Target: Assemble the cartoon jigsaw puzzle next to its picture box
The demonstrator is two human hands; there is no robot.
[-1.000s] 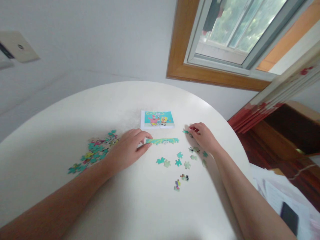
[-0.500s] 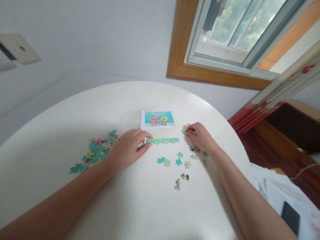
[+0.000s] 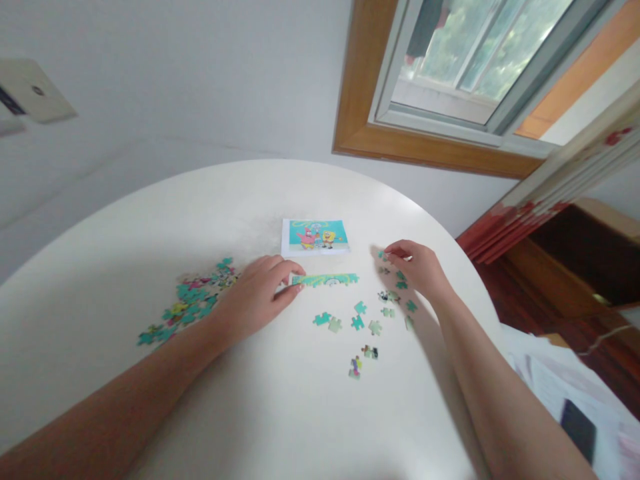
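Observation:
My left hand [image 3: 257,292] rests on the white table, thumb and forefinger closed on the left end of a strip of joined jigsaw pieces [image 3: 330,280]. The strip is teal with yellow-green along its top. My right hand [image 3: 417,265] pinches a small teal jigsaw piece [image 3: 381,255] at its fingertips, to the right of the strip. Just under that hand lie loose teal pieces [image 3: 401,285]. Behind the strip is a picture card [image 3: 320,237] with a pink and a yellow cartoon figure. A pile of mixed jigsaw pieces [image 3: 193,300] sits left of my left hand, partly hidden by it.
More loose pieces [image 3: 375,328] are scattered in front of the strip, a few of them near a joined-looking pair [image 3: 370,352]. The round white table [image 3: 280,413] meets the wall and window at the back. Papers with a dark phone [image 3: 579,427] lie at the lower right.
My right hand has moved to the right with the teal piece, away from the strip's right end, uncovering loose pieces. My left hand stays at the strip.

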